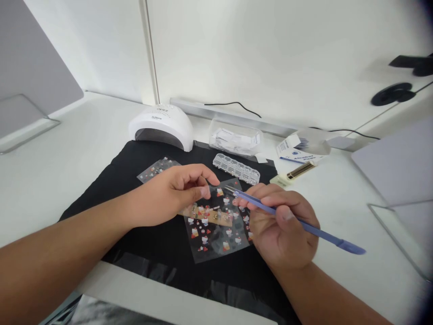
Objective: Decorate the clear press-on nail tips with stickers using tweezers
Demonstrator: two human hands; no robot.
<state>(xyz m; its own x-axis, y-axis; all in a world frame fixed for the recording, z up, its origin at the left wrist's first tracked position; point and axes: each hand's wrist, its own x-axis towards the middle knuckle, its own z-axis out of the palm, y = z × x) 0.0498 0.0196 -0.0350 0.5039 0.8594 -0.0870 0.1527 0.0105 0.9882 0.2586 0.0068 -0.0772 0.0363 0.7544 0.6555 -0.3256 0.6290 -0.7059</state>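
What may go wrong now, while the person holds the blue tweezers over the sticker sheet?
1. The fine tip of the blue tweezers in the right hand is near the left hand fingertips, so it may prick them.
2. The sticker sheet is held only at one edge; it may slide on the black mat.
3. The clear bead box lies close behind and might be knocked.

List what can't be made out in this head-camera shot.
- What the left hand pinches: hidden by its fingertips.
- Tweezers tips in the right hand: too small to tell whether they hold anything.
- Sticker sheet designs: too small.
- Nail lamp lettering: blurred.
- Blue-and-white box text: illegible.
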